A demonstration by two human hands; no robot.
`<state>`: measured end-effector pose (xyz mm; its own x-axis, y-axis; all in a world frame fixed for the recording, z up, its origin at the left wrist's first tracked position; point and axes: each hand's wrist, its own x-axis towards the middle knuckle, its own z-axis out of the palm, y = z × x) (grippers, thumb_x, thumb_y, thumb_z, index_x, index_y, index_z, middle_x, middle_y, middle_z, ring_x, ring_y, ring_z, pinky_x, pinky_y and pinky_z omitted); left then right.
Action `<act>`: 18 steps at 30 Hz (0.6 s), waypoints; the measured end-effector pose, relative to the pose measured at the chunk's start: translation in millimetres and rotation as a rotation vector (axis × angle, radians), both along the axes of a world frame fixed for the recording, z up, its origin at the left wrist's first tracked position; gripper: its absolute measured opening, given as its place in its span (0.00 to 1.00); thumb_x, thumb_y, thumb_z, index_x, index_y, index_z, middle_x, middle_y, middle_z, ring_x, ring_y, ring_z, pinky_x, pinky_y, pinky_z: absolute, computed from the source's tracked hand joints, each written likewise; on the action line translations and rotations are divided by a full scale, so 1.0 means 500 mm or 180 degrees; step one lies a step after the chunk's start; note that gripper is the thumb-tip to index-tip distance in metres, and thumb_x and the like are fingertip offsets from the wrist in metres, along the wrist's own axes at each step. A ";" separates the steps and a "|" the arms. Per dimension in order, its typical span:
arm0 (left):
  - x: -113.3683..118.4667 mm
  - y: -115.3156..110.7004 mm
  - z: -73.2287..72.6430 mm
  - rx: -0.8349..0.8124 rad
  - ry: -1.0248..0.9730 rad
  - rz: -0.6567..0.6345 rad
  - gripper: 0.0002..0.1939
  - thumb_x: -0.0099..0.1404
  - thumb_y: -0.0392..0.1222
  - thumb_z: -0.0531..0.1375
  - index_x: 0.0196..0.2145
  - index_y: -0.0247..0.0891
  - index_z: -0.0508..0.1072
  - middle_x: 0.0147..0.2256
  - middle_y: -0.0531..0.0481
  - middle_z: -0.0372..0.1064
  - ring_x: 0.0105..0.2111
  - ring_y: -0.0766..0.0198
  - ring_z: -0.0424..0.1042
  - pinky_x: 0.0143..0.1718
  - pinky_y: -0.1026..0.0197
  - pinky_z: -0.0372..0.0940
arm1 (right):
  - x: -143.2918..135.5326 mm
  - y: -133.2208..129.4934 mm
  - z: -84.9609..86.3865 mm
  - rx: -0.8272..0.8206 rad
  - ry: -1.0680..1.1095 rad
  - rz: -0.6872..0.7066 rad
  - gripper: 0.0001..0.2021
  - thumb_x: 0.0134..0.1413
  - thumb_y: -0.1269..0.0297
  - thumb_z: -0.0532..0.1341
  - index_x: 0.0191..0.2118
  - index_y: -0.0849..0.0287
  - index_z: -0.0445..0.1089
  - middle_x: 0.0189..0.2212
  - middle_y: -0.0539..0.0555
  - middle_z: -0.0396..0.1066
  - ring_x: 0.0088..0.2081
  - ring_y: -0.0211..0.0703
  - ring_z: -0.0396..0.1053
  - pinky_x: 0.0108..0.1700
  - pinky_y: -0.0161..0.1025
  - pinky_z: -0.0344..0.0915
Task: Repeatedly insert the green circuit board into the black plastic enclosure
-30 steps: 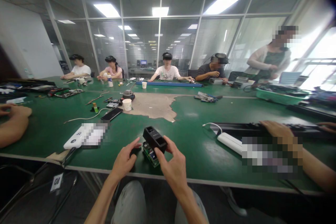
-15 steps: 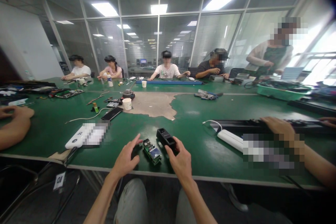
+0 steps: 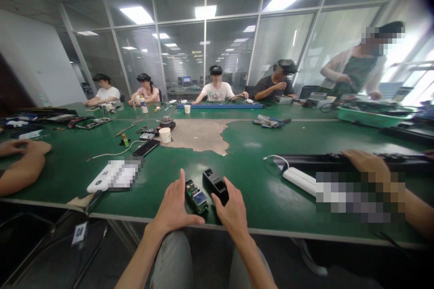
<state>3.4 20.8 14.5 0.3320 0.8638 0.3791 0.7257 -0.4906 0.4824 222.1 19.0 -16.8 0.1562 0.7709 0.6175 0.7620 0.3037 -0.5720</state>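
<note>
A small green circuit board with a bluish screen (image 3: 197, 197) lies on the green table near its front edge. My left hand (image 3: 175, 203) is at the board's left side, fingers together and thumb spread out below it, holding nothing. Just right of the board is a black plastic housing with openings in its top (image 3: 213, 182). My right hand (image 3: 232, 203) has thumb and fingers around the near end of that housing.
To the left lie a white power bank (image 3: 103, 179) and a black phone (image 3: 146, 147). A paper cup (image 3: 165, 135) stands further back. A white bar-shaped device (image 3: 300, 180) and another person's hand (image 3: 368, 161) are at the right.
My left hand has come nearer the board, its thumb now spread out toward the board's near end. The black housing looks slightly more settled on the table, my right hand still around it.
</note>
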 end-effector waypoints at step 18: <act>0.033 -0.008 -0.019 -0.0128 -0.0525 0.0416 0.76 0.42 0.64 0.71 0.67 0.35 0.20 0.64 0.29 0.48 0.63 0.35 0.52 0.61 0.36 0.49 | -0.003 -0.009 0.029 -0.0511 0.0707 -0.0060 0.27 0.56 0.53 0.60 0.58 0.61 0.65 0.49 0.62 0.73 0.47 0.55 0.71 0.51 0.53 0.67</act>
<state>20.0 16.7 4.8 0.1525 0.9109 0.3833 0.6914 -0.3755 0.6172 220.4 14.4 -2.3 0.2895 0.8518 0.4365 0.6172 0.1825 -0.7654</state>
